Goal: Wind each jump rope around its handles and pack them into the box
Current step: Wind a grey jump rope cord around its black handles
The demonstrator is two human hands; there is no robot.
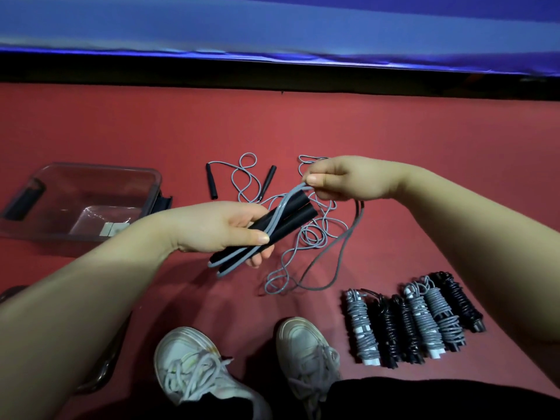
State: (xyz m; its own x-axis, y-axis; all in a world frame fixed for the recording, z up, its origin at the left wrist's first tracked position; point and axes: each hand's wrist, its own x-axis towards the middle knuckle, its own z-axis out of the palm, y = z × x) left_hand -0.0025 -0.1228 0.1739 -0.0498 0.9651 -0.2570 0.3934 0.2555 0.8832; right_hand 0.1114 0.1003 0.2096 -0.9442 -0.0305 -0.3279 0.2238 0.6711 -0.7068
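Now handles (pixel 298 221) in L hand (pixel 224 228), rope (pixel 286 200) betw. R fingers (pixel 318 179)

Left hand (pixel 230 231) mid-frame, fingers curled round paired handles (pixel 300 218), forearm from 8 o'clock. Right hand (pixel 342 177) at 1 o'clock of it, pinching rope (pixel 285 201); forearm from 4 o'clock.

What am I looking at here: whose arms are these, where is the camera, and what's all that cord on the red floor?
No machine here: a person wears one camera on the head, looking down at their own arms and shoes. The left hand holds two black handles together; the right hand pinches that jump rope's grey cord near the handle tops. On the red floor lie another loose rope, a row of wound ropes at the right, and a clear plastic box at the left.
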